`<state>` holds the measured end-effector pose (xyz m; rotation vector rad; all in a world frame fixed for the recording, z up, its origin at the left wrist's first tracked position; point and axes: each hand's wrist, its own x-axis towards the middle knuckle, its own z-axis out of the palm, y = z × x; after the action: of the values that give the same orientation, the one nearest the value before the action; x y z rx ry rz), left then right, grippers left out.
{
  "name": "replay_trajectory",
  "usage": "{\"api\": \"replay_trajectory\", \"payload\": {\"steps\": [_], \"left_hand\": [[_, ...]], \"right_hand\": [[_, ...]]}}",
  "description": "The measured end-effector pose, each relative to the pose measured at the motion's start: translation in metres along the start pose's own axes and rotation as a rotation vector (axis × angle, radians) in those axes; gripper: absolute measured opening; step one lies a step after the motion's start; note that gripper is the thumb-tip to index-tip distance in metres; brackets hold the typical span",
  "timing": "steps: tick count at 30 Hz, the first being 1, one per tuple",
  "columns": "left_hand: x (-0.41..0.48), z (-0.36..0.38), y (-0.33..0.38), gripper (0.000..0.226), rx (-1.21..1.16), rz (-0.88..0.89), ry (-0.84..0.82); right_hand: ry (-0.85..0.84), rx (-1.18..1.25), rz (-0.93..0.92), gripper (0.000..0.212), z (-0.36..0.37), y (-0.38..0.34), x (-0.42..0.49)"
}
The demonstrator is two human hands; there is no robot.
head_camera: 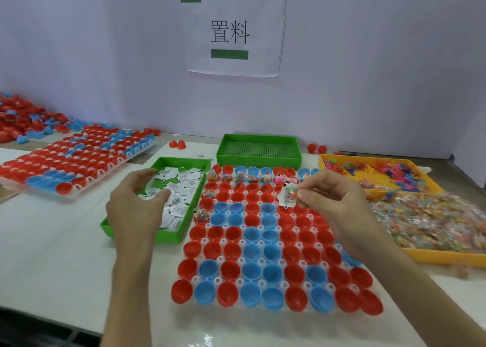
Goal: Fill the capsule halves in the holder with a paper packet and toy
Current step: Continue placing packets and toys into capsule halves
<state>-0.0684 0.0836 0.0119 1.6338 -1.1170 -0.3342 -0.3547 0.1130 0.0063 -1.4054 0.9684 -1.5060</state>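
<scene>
A white holder (263, 261) in front of me carries rows of red and blue capsule halves (251, 234). Those in its far row and a few at its left side hold packets and toys. My right hand (334, 202) hovers over the holder's right part and pinches a white paper packet with a small bagged toy (289, 195). My left hand (136, 204) hangs over the green tray of paper packets (181, 188), fingers loosely curled; I cannot tell whether it holds a packet.
An empty green tray (259, 149) stands behind the holder. Yellow trays at the right hold loose toys (381, 173) and bagged toys (434, 220). A second filled holder (76, 159) and a pile of capsule halves (23, 120) lie at the left.
</scene>
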Motion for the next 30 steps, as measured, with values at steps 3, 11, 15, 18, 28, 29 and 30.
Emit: {"api": "replay_trajectory", "payload": {"steps": [3, 11, 15, 18, 28, 29, 30], "left_hand": [[0.005, -0.009, -0.001, 0.061, 0.140, -0.034, -0.058], [-0.096, 0.029, 0.047, 0.013, -0.371, 0.136, -0.593], [-0.099, 0.037, 0.048, 0.016, -0.445, 0.154, -0.489], [-0.096, 0.034, 0.045, 0.021, -0.466, 0.160, -0.464], [-0.076, 0.023, 0.027, 0.018, -0.453, 0.117, -0.308], [-0.066, 0.017, 0.020, 0.018, -0.409, 0.109, -0.239], [-0.054, 0.010, 0.014, 0.017, -0.348, 0.097, -0.155]], "right_hand": [[-0.004, -0.010, 0.003, 0.022, 0.001, -0.001, 0.000], [-0.128, -0.018, -0.024, 0.013, 0.007, 0.006, -0.006], [-0.155, -0.034, -0.048, 0.013, 0.012, 0.003, -0.006], [-0.153, -0.040, -0.053, 0.015, 0.014, 0.001, -0.005], [-0.052, 0.078, -0.027, 0.014, 0.004, -0.004, -0.002], [-0.041, 0.077, -0.029, 0.014, 0.002, -0.005, -0.001], [-0.030, 0.080, -0.030, 0.015, 0.001, -0.006, -0.001]]}}
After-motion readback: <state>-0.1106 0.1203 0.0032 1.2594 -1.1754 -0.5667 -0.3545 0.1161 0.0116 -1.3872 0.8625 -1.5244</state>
